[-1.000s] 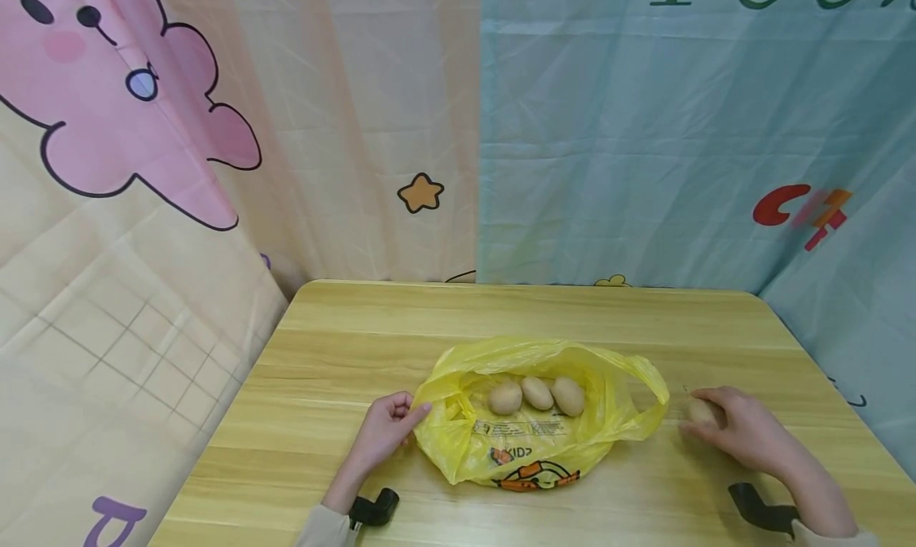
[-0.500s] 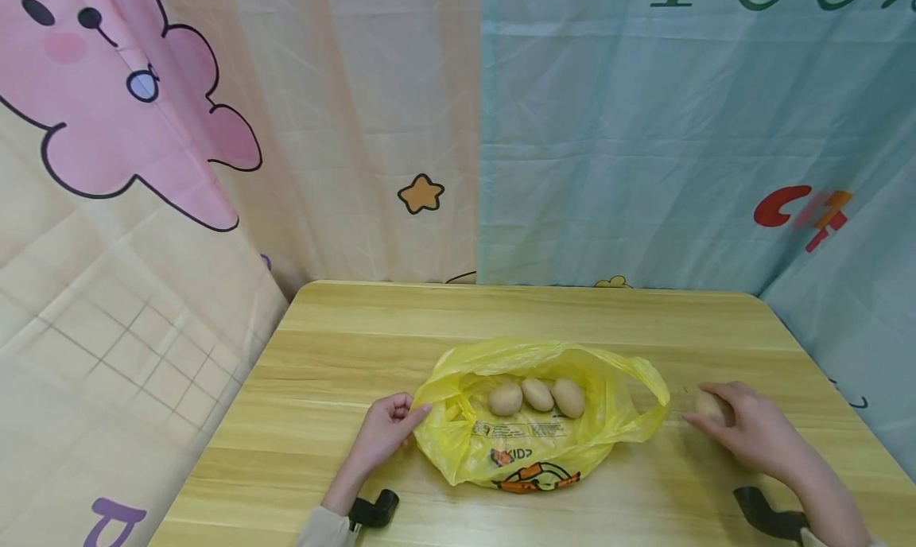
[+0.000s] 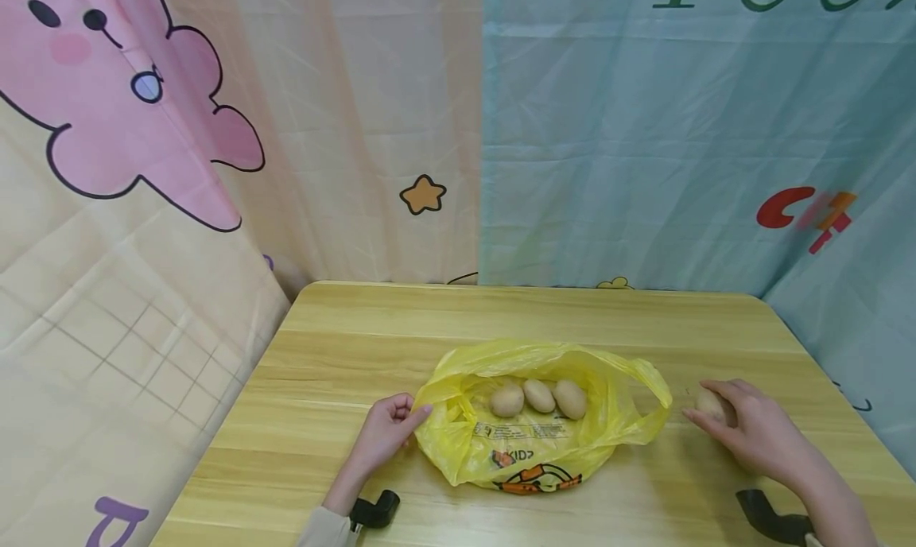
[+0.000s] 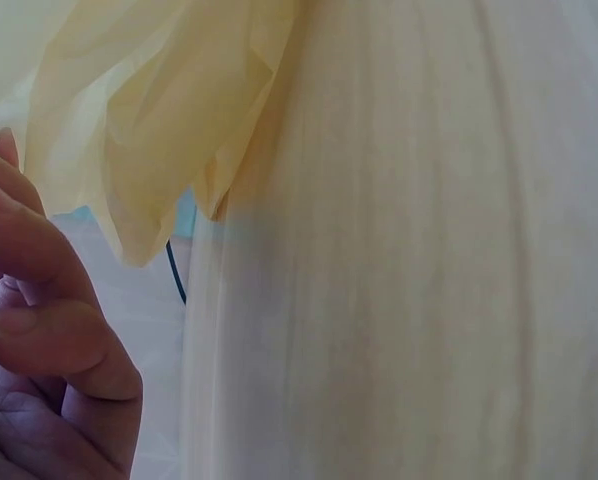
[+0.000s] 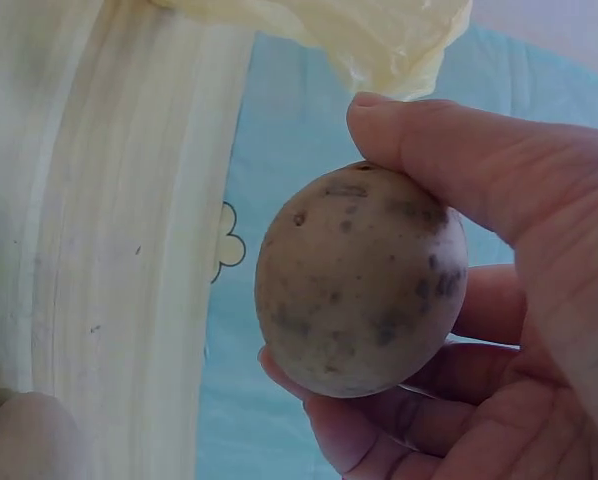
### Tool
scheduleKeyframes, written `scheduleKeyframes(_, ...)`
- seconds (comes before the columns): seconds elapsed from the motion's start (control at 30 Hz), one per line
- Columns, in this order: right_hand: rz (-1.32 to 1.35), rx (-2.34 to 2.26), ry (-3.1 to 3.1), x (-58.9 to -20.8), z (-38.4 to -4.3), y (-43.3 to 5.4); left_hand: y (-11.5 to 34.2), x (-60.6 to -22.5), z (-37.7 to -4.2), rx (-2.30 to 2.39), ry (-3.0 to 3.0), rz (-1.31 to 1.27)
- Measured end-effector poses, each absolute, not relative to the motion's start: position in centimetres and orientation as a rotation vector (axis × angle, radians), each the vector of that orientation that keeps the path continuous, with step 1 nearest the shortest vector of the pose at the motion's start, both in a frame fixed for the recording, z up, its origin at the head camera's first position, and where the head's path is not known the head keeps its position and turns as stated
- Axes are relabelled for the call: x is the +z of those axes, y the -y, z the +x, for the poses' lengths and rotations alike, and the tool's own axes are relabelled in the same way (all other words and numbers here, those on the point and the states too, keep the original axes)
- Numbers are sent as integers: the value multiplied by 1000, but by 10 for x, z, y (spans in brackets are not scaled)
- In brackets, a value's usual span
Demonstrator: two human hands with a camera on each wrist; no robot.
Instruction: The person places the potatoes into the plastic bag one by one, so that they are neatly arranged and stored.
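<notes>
A yellow plastic bag (image 3: 533,467) lies on the table with its mouth spread wide. Inside sit a left potato (image 3: 506,401), a middle potato (image 3: 539,396) and a right potato (image 3: 570,399), side by side. My left hand (image 3: 382,432) pinches the bag's left edge between thumb and curled fingers; the left wrist view shows only part of the hand (image 4: 49,340) near the hanging plastic (image 4: 149,110). To the right of the bag, my right hand (image 3: 758,432) grips another potato (image 5: 364,285), speckled with dark spots, between thumb and fingers.
The wooden table (image 3: 358,324) has curtains behind it, peach on the left and blue (image 3: 622,133) on the right. Black wrist mounts (image 3: 375,509) stick out beside both wrists. A blurred rounded shape (image 5: 29,440) shows low in the right wrist view; its kind is unclear.
My right hand has shifted slightly to the right, away from the bag, with the potato in its grip. The left hand and the bag stay in place.
</notes>
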State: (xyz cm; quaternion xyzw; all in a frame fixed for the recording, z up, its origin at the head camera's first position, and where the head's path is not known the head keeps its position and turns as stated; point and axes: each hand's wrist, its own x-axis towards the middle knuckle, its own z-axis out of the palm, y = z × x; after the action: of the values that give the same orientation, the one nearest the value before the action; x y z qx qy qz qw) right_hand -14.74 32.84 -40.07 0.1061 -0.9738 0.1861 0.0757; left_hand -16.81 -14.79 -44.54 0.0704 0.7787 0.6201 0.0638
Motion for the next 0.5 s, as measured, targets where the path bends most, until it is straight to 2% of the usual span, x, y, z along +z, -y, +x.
scheduleKeyframes(0.5, 360, 532, 2797, -395, -145, -320, 147, -445, -168, 1879, -2342, 211)
